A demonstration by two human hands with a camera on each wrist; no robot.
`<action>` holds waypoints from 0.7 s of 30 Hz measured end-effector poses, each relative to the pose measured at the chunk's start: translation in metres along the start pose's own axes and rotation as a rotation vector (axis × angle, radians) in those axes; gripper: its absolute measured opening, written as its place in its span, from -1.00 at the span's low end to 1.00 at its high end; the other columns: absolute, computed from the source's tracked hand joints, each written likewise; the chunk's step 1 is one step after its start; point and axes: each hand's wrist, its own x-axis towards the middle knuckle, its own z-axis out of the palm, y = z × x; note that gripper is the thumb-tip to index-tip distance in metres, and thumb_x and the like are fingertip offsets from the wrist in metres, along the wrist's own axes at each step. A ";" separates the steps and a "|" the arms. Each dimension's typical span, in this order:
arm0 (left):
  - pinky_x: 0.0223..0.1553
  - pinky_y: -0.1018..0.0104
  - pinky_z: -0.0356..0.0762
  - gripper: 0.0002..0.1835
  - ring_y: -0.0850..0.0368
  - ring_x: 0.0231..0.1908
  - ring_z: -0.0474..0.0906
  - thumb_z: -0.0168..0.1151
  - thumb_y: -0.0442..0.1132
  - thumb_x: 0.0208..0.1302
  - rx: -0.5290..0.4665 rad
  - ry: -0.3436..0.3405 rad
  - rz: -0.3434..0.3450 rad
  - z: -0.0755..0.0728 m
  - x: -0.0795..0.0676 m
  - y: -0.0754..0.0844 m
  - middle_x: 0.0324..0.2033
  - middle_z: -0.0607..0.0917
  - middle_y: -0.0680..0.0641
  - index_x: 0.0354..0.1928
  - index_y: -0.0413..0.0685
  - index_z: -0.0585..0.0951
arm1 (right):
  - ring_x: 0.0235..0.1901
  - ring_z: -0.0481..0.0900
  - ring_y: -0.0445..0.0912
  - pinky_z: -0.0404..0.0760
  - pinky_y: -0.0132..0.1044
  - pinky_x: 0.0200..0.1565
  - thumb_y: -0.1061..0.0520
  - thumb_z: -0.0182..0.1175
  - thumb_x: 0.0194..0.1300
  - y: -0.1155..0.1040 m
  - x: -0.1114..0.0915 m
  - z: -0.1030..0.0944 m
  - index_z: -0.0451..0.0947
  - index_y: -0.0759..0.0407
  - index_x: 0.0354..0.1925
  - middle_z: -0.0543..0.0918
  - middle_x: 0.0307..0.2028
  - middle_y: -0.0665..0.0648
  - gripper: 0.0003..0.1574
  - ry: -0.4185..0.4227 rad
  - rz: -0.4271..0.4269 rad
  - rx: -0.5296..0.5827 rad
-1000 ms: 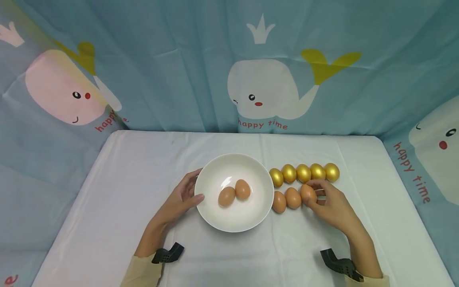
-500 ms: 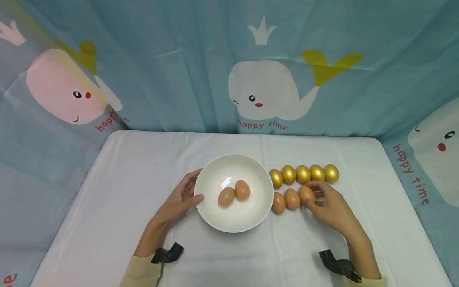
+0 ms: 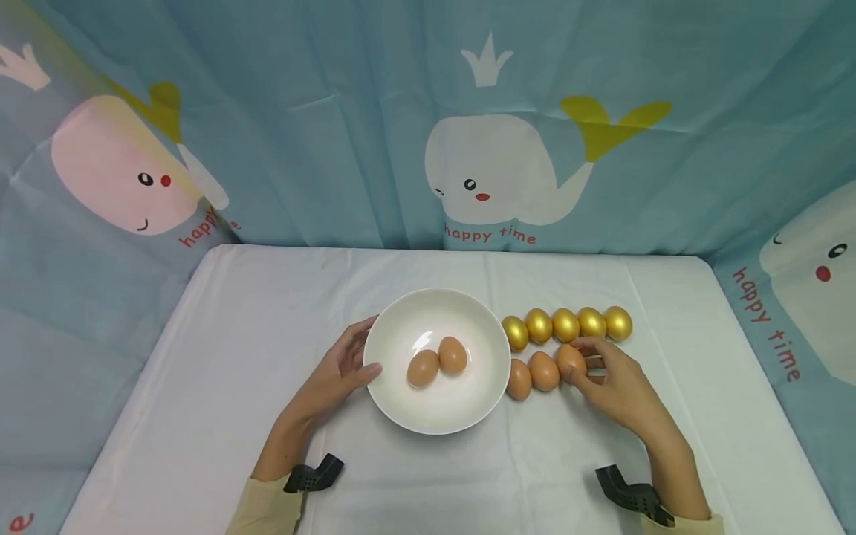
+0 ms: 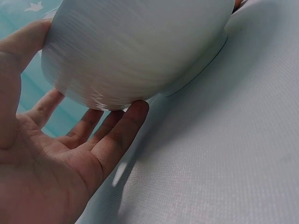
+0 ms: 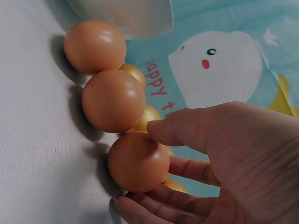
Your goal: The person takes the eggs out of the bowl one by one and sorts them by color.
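A white bowl (image 3: 437,416) stands on the table with two brown eggs (image 3: 423,368) lying in it. My left hand (image 3: 337,371) grips its left side, thumb over the rim; in the left wrist view the fingers (image 4: 124,128) touch the bowl's outer wall from below. Right of the bowl is a row of three brown eggs. My right hand (image 3: 611,379) holds the rightmost brown egg (image 3: 570,360) between thumb and fingers. In the right wrist view this egg (image 5: 138,163) sits close beside the middle egg (image 5: 113,100). Whether it touches the cloth I cannot tell.
Several gold eggs (image 3: 565,325) form a row just behind the brown ones, close to my right fingers. A white cloth (image 3: 428,490) covers the table. Behind it hangs a blue curtain (image 3: 334,163) printed with whales. Black wrist mounts (image 3: 314,473) stick out from both forearms.
My right hand and the brown egg in it have shifted very slightly left. The left hand keeps its grip on the bowl, which has stayed in place.
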 end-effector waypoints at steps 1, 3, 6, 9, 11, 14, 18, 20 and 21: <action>0.30 0.41 0.61 -0.16 0.39 0.44 0.45 0.31 -0.36 0.42 0.006 0.000 -0.001 0.000 0.000 0.000 0.63 0.24 -0.17 0.65 0.09 0.18 | 0.10 0.71 0.23 0.82 -0.09 -0.05 0.01 0.36 0.47 0.000 0.000 0.000 0.48 0.31 0.31 0.68 0.13 0.38 -0.39 0.002 0.004 -0.002; 0.31 0.42 0.60 -0.16 0.39 0.45 0.44 0.31 -0.36 0.43 0.012 -0.002 0.001 -0.001 0.000 -0.001 0.63 0.24 -0.16 0.65 0.10 0.19 | 0.11 0.70 0.25 0.83 -0.06 -0.05 -0.02 0.35 0.48 -0.002 -0.001 -0.001 0.48 0.30 0.32 0.68 0.13 0.39 -0.37 0.008 0.010 -0.003; 0.31 0.42 0.60 -0.16 0.38 0.46 0.44 0.31 -0.36 0.43 0.013 -0.008 0.003 -0.002 0.000 -0.002 0.63 0.24 -0.16 0.65 0.10 0.18 | 0.13 0.69 0.28 0.82 0.04 -0.01 -0.05 0.34 0.49 -0.005 -0.002 -0.004 0.48 0.30 0.31 0.67 0.15 0.40 -0.37 0.023 0.011 0.001; 0.29 0.41 0.62 -0.16 0.36 0.45 0.45 0.31 -0.35 0.43 0.007 -0.012 0.005 -0.003 0.000 -0.002 0.62 0.25 -0.17 0.65 0.09 0.18 | 0.14 0.68 0.31 0.80 0.11 0.02 -0.01 0.34 0.49 -0.009 -0.003 -0.006 0.50 0.31 0.29 0.66 0.18 0.40 -0.41 0.074 -0.011 -0.006; 0.28 0.40 0.63 -0.16 0.35 0.43 0.47 0.32 -0.34 0.42 0.000 -0.012 0.001 -0.001 0.000 -0.002 0.62 0.26 -0.18 0.65 0.09 0.18 | 0.13 0.67 0.29 0.81 -0.01 0.03 0.05 0.35 0.47 -0.011 -0.004 -0.006 0.52 0.32 0.27 0.66 0.18 0.38 -0.44 0.143 -0.042 -0.010; 0.28 0.39 0.64 -0.16 0.36 0.43 0.48 0.32 -0.33 0.42 -0.010 -0.011 -0.002 0.001 0.000 -0.003 0.62 0.25 -0.19 0.65 0.08 0.18 | 0.10 0.67 0.21 0.73 -0.49 0.04 0.15 0.37 0.42 -0.016 -0.003 -0.002 0.55 0.31 0.25 0.68 0.15 0.33 -0.49 0.266 -0.116 0.012; 0.30 0.38 0.63 -0.16 0.37 0.45 0.45 0.32 -0.35 0.43 -0.022 -0.010 0.001 0.001 0.000 -0.003 0.63 0.22 -0.19 0.65 0.06 0.17 | 0.06 0.65 0.10 0.45 -0.83 0.08 0.27 0.38 0.37 -0.027 0.002 0.005 0.57 0.29 0.24 0.69 0.13 0.26 -0.51 0.344 -0.233 0.056; 0.31 0.39 0.61 -0.16 0.37 0.47 0.43 0.32 -0.35 0.43 -0.024 -0.005 0.000 0.000 0.000 -0.001 0.64 0.22 -0.18 0.65 0.07 0.17 | 0.05 0.65 0.07 0.44 -0.81 0.12 0.31 0.39 0.34 -0.033 0.006 0.008 0.59 0.27 0.22 0.69 0.10 0.23 -0.50 0.338 -0.278 0.059; 0.31 0.39 0.61 -0.15 0.37 0.47 0.43 0.32 -0.35 0.43 -0.023 -0.002 -0.001 0.000 -0.001 0.000 0.63 0.22 -0.18 0.65 0.08 0.17 | 0.05 0.65 0.07 0.44 -0.80 0.13 0.31 0.40 0.33 -0.037 0.008 0.008 0.60 0.26 0.22 0.69 0.09 0.21 -0.51 0.328 -0.292 0.057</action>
